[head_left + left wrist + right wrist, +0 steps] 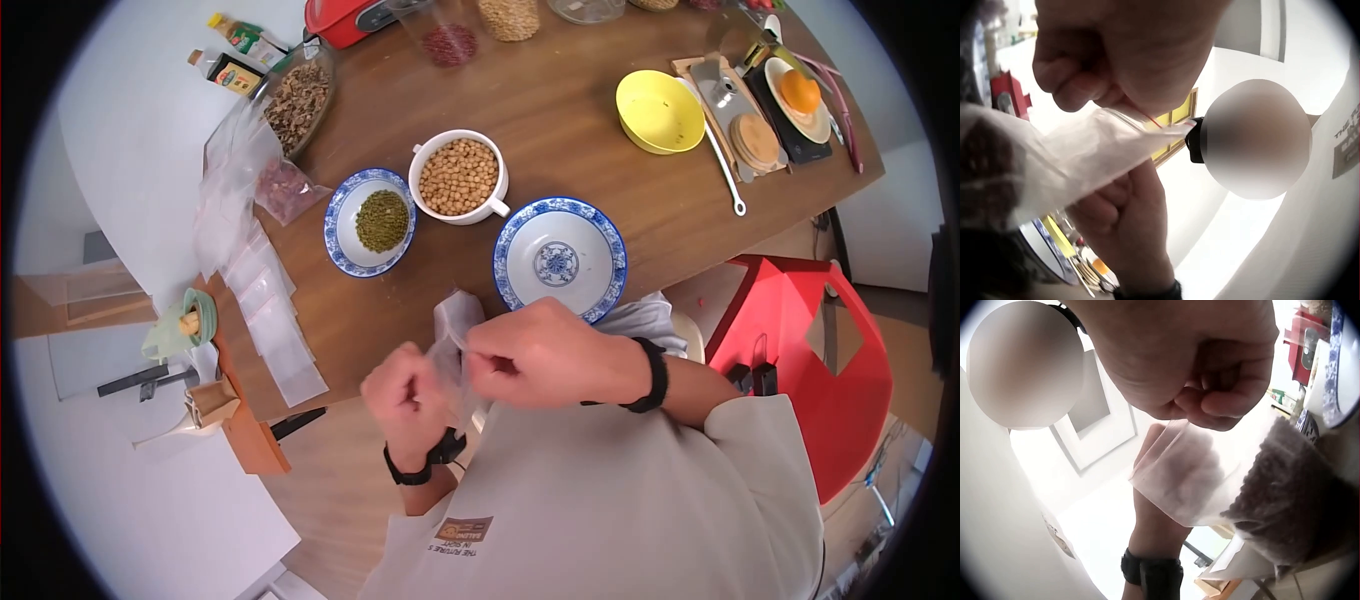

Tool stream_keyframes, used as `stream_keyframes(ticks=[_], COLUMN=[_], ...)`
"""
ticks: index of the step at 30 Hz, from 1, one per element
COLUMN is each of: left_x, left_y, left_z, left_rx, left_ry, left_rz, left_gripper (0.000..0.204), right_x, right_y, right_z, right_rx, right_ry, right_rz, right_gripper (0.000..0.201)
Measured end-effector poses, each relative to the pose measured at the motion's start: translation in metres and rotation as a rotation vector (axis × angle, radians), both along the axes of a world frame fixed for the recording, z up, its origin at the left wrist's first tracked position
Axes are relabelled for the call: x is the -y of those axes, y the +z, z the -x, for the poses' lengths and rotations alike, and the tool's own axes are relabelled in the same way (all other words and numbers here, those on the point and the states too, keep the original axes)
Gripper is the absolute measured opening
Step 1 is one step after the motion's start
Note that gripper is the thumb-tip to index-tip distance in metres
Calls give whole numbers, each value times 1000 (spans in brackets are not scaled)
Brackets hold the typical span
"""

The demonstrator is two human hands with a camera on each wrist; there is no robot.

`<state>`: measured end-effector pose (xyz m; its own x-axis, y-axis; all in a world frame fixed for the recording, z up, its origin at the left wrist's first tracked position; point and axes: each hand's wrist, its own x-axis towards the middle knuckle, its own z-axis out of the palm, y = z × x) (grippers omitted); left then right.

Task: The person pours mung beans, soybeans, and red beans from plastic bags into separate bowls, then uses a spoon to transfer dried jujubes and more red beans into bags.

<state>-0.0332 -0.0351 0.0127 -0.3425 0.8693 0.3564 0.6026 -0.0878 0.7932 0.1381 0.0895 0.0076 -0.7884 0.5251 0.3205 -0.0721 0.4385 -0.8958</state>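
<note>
A clear plastic zip bag (458, 318) is stretched between both hands at the table's front edge. My left hand (405, 400) pinches one side of its mouth with curled fingers, and my right hand (555, 355) pinches the other. In the right wrist view, dark small pieces (1279, 494) fill the bag's lower part, and the left hand (1175, 481) shows behind the film. The left wrist view has the bag's film (1085, 156) between the two fists. A blue-and-white bowl (600, 262) with nothing in it stands just beyond the right hand.
Beyond the hands are a bowl of green beans (382, 221) and a white pot of chickpeas (458, 177). Flat plastic bags (265, 305) lie at left. A yellow bowl (660, 112) stands at back right; a red chair (800, 370) is at right.
</note>
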Motion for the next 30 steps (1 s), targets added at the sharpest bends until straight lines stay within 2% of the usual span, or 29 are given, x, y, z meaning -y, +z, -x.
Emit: stream_keyframes(ticks=[1,3,4,6,10,12,15,16,18,19,21,24,27,30], left_x=[2,10,11,8,4,3,-1,-2,-3,-4,-4,1,5,11], left_y=[2,6,8,9,17,17,19,19,20,19,19,18,13,13], left_z=[6,16,18,20,20,18,17,16,15,15,16,20,27,30], left_rx=[-7,146,137,141,64,88,140,143,148,150,127,151,244,374], left_ry=[7,180,198,121,125,101,63,68,41,42,36,64,51,97], left_rz=[-2,-55,-57,-35,-26,-9,-11,-13,-5,-10,-10,-7,-47,-134], left_gripper=[19,20,20,21,22,21,20,20,20,20,20,18,16,14], right_x=[-3,-9,-12,-16,-19,-20,-16,-12,-1,3,9,7,0,-5], right_y=[1,4,7,11,17,23,38,40,41,38,31,30,33,36], right_z=[-4,-11,-14,-17,-21,-26,-22,-17,-8,-3,4,8,17,28], right_rx=[4,-1,47,89,83,219,122,124,-95,-94,-4,63,51,7], right_ry=[-23,-24,-49,-60,-138,-147,-239,-233,-163,-161,39,123,181,153], right_rz=[5,13,-17,-49,-207,-330,-421,-424,-616,-621,-714,-864,-817,-809], right_gripper=[16,15,16,16,26,25,24,24,32,32,24,16,16,15])
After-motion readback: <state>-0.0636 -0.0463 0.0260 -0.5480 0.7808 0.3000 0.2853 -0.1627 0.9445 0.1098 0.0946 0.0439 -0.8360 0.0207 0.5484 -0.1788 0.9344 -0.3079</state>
